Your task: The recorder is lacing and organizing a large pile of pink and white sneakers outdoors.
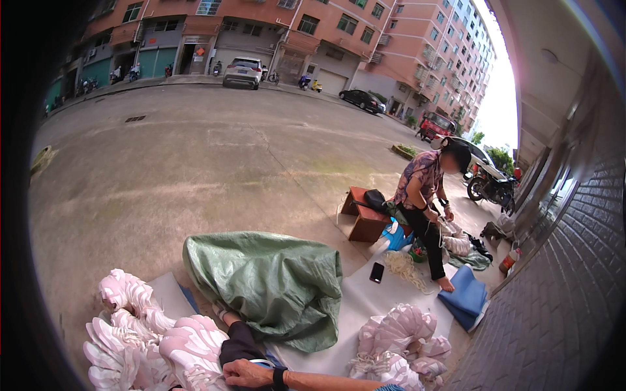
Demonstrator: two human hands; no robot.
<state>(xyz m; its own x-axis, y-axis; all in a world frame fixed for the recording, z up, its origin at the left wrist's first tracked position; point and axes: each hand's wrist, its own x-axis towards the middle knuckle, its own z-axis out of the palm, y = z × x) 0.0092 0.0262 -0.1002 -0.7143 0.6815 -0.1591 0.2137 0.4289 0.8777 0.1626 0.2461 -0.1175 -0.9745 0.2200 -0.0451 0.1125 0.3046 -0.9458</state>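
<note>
My right hand (248, 373), with a black band at the wrist, reaches in from the lower right over my dark-trousered leg (238, 343). Its fingers curl downward, and whatever they hold is hidden. Beside it on the left lies a bundle of layered pink-and-white curved pieces (192, 345). More such bundles (124, 293) are heaped farther left, some tied with pale string. Another bundle (398, 332) rests to the right of my forearm. Ahead of my leg a large green woven sack (267, 274) is spread out. My left hand does not show.
A co-worker (424, 189) sits ahead right, hands at a pale bundle (454, 241). Nearby are a brown wooden stool (365, 218), a phone (377, 272), pale strips (404, 268) and folded blue cloth (464, 296). A tiled wall (541, 293) runs along the right; vehicles are parked beyond.
</note>
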